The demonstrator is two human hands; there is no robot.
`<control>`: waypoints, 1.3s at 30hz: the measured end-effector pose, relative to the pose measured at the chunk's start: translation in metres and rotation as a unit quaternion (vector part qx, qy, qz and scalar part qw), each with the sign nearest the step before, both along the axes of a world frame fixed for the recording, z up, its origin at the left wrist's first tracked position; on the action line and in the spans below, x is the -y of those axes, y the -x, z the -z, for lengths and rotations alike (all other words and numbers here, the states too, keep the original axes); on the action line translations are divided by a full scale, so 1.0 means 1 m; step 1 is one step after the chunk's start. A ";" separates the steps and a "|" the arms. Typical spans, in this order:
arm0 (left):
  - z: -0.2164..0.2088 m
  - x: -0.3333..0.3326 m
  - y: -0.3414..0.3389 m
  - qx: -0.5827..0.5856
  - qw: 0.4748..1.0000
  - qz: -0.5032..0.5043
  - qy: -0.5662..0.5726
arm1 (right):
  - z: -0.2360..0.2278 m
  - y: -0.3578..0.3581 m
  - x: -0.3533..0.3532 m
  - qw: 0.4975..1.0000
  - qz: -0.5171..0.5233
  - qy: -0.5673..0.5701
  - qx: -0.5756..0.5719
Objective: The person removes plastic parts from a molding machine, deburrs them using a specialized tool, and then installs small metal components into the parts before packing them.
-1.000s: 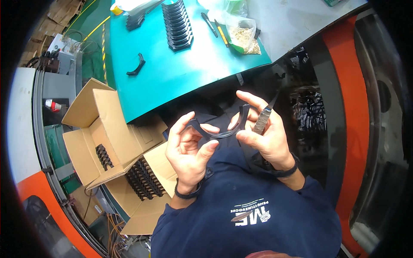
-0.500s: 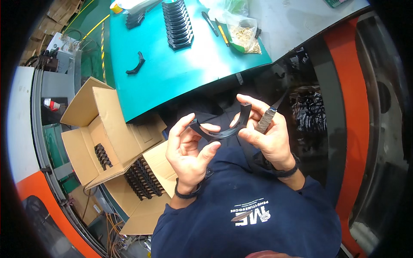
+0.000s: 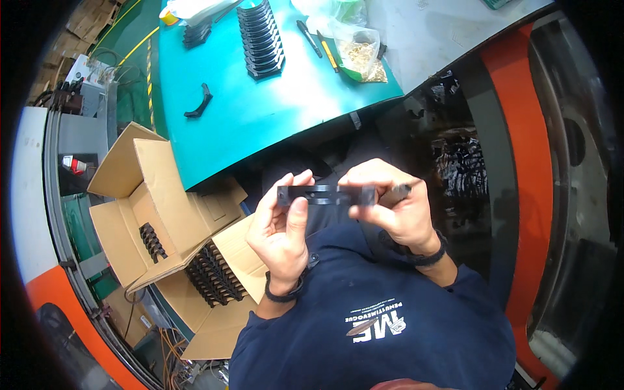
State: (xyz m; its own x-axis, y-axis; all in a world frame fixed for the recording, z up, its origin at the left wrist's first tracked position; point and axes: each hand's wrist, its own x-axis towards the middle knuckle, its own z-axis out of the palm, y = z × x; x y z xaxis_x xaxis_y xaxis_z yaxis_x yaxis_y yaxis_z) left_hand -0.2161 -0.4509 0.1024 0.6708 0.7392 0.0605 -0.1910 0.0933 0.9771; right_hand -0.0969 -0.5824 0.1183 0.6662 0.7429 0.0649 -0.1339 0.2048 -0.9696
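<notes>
In front of my chest is a black curved plastic part (image 3: 322, 194), turned edge-on so that it looks like a straight slotted bar. My left hand (image 3: 281, 231) pinches its left end between thumb and fingers. The other end is gripped by my right hand (image 3: 396, 208), fingers over the top and thumb below. A slim tool with a grey wrapped handle (image 3: 398, 193) is also tucked in my right hand; most of it is hidden or blurred. On the green tabletop (image 3: 214, 146) lies a single similar curved part (image 3: 200, 102), beyond my left hand.
A nested row of black curved parts (image 3: 261, 42) and a smaller stack (image 3: 196, 36) lie farther back. Nearby are a marker (image 3: 309, 38), a yellow cutter (image 3: 327, 52) and a bag of small brass-coloured pieces (image 3: 361, 55). Open cardboard boxes (image 3: 179, 201) with black parts stand at left.
The curved part has been tilted from an open U shape to edge-on. My right hand has turned over, and the wrapped tool in it has swung with it. The view has shifted slightly.
</notes>
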 end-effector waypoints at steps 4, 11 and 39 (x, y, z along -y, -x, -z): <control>0.007 -0.002 -0.010 0.058 0.996 0.005 0.066 | 0.000 -0.001 0.003 0.994 -0.054 0.052 -0.083; 0.023 -0.001 -0.016 0.118 0.982 0.077 0.123 | 0.000 0.005 -0.008 0.953 -0.121 0.094 -0.262; 0.031 -0.002 -0.010 0.108 0.985 0.125 -0.047 | 0.004 0.007 -0.008 0.925 -0.035 -0.007 -0.378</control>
